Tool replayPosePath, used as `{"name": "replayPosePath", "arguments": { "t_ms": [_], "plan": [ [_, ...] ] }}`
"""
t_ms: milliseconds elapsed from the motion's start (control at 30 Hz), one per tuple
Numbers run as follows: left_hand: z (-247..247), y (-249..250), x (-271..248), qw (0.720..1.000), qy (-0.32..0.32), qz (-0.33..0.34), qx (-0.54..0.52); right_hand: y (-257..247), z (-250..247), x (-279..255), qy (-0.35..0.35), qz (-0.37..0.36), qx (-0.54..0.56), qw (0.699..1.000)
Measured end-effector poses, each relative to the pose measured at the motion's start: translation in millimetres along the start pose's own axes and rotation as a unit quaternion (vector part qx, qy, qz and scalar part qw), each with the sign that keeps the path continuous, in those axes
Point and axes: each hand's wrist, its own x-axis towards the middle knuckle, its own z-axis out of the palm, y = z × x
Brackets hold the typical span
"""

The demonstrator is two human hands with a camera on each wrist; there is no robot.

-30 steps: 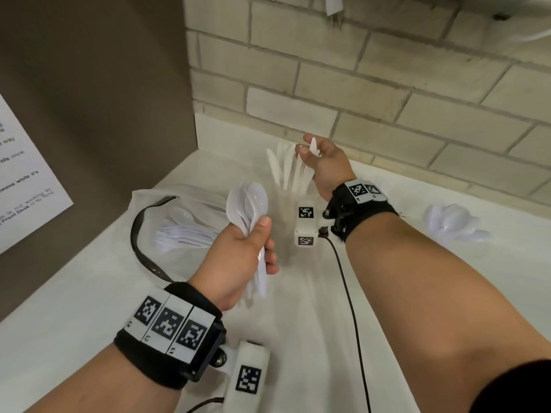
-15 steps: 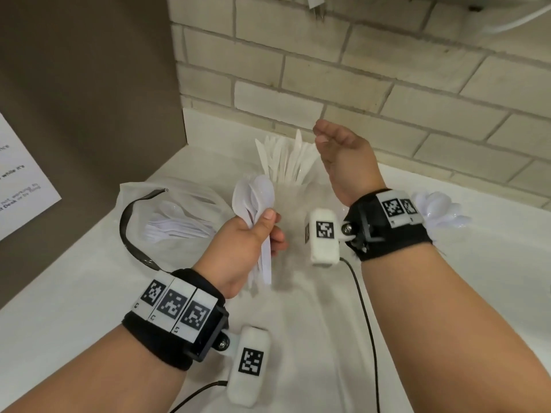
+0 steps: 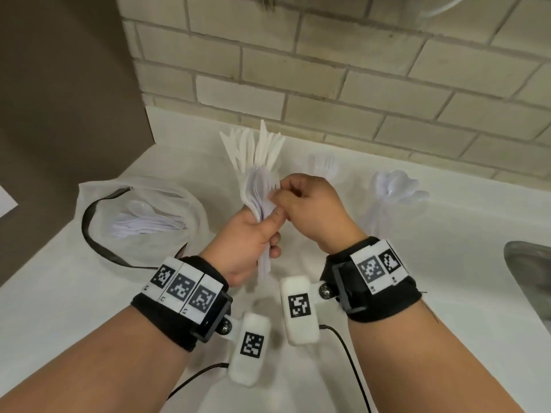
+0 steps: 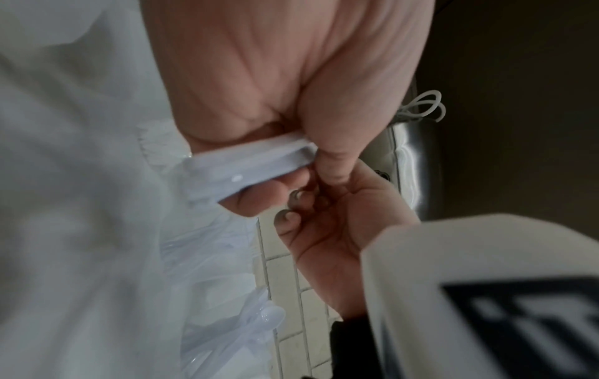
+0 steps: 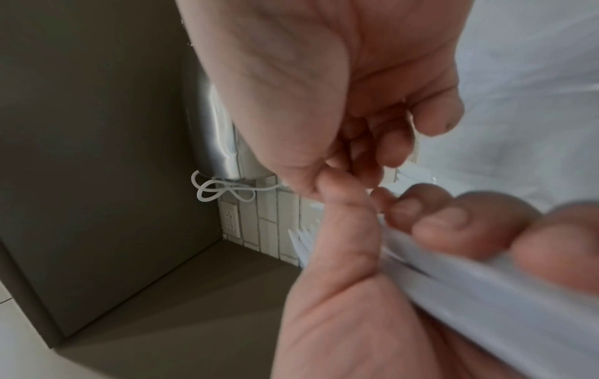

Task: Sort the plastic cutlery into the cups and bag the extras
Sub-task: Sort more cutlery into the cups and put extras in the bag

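My left hand [image 3: 268,231] grips a bundle of white plastic cutlery [image 3: 258,198] upright above the counter; its handles [image 4: 252,164] show in the left wrist view. My right hand [image 3: 278,195] has its fingers curled and pinches one piece at the top of the bundle. Behind the hands stands a clear cup of white knives [image 3: 256,147]. To its right stand a cup with forks [image 3: 323,168] and a cup with spoons [image 3: 396,186]. A clear bag [image 3: 179,201] with a black strap lies at the left, holding several pieces of cutlery [image 3: 143,222].
The white counter [image 3: 74,293] ends at a brick wall [image 3: 328,84] behind and a brown panel [image 3: 59,99] at the left. A steel sink rim [image 3: 530,263] sits at the right edge. Black cables [image 3: 348,353] run from the wrist cameras toward me.
My right hand has come back from the knife cup, where it let go of a knife, to the bundle and pinches a piece. My left hand has raised the bundle slightly.
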Motion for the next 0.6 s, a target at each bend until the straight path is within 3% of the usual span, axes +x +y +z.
{"name": "replayPosePath", "arguments": {
  "t_ms": [133,267,367,467,600],
  "plan": [
    [-3.1,-1.6,0.1,0.999,0.024,-0.024,-0.030,-0.7,-1.6,-1.8,0.091,0.002,0.108,0.990],
    [-6.8,-0.8,2.7,0.997,0.064,-0.029,-0.031,-14.8,-9.9,-7.6,0.117,-0.013,0.307,0.944],
    [-6.9,-2.0,5.0,0.996,0.086,-0.017,0.024,-14.7,-7.7,-5.3,0.096,-0.029,0.251,0.963],
    [-9.2,-2.5,6.0,0.992,0.070,0.027,0.100,-2.3,0.0,-2.7,0.029,-0.020,0.136,0.990],
    [-14.9,-8.0,14.1,0.960,0.072,0.070,0.263,5.3,10.2,-6.7,-0.052,0.013,0.140,0.989]
  ]
}}
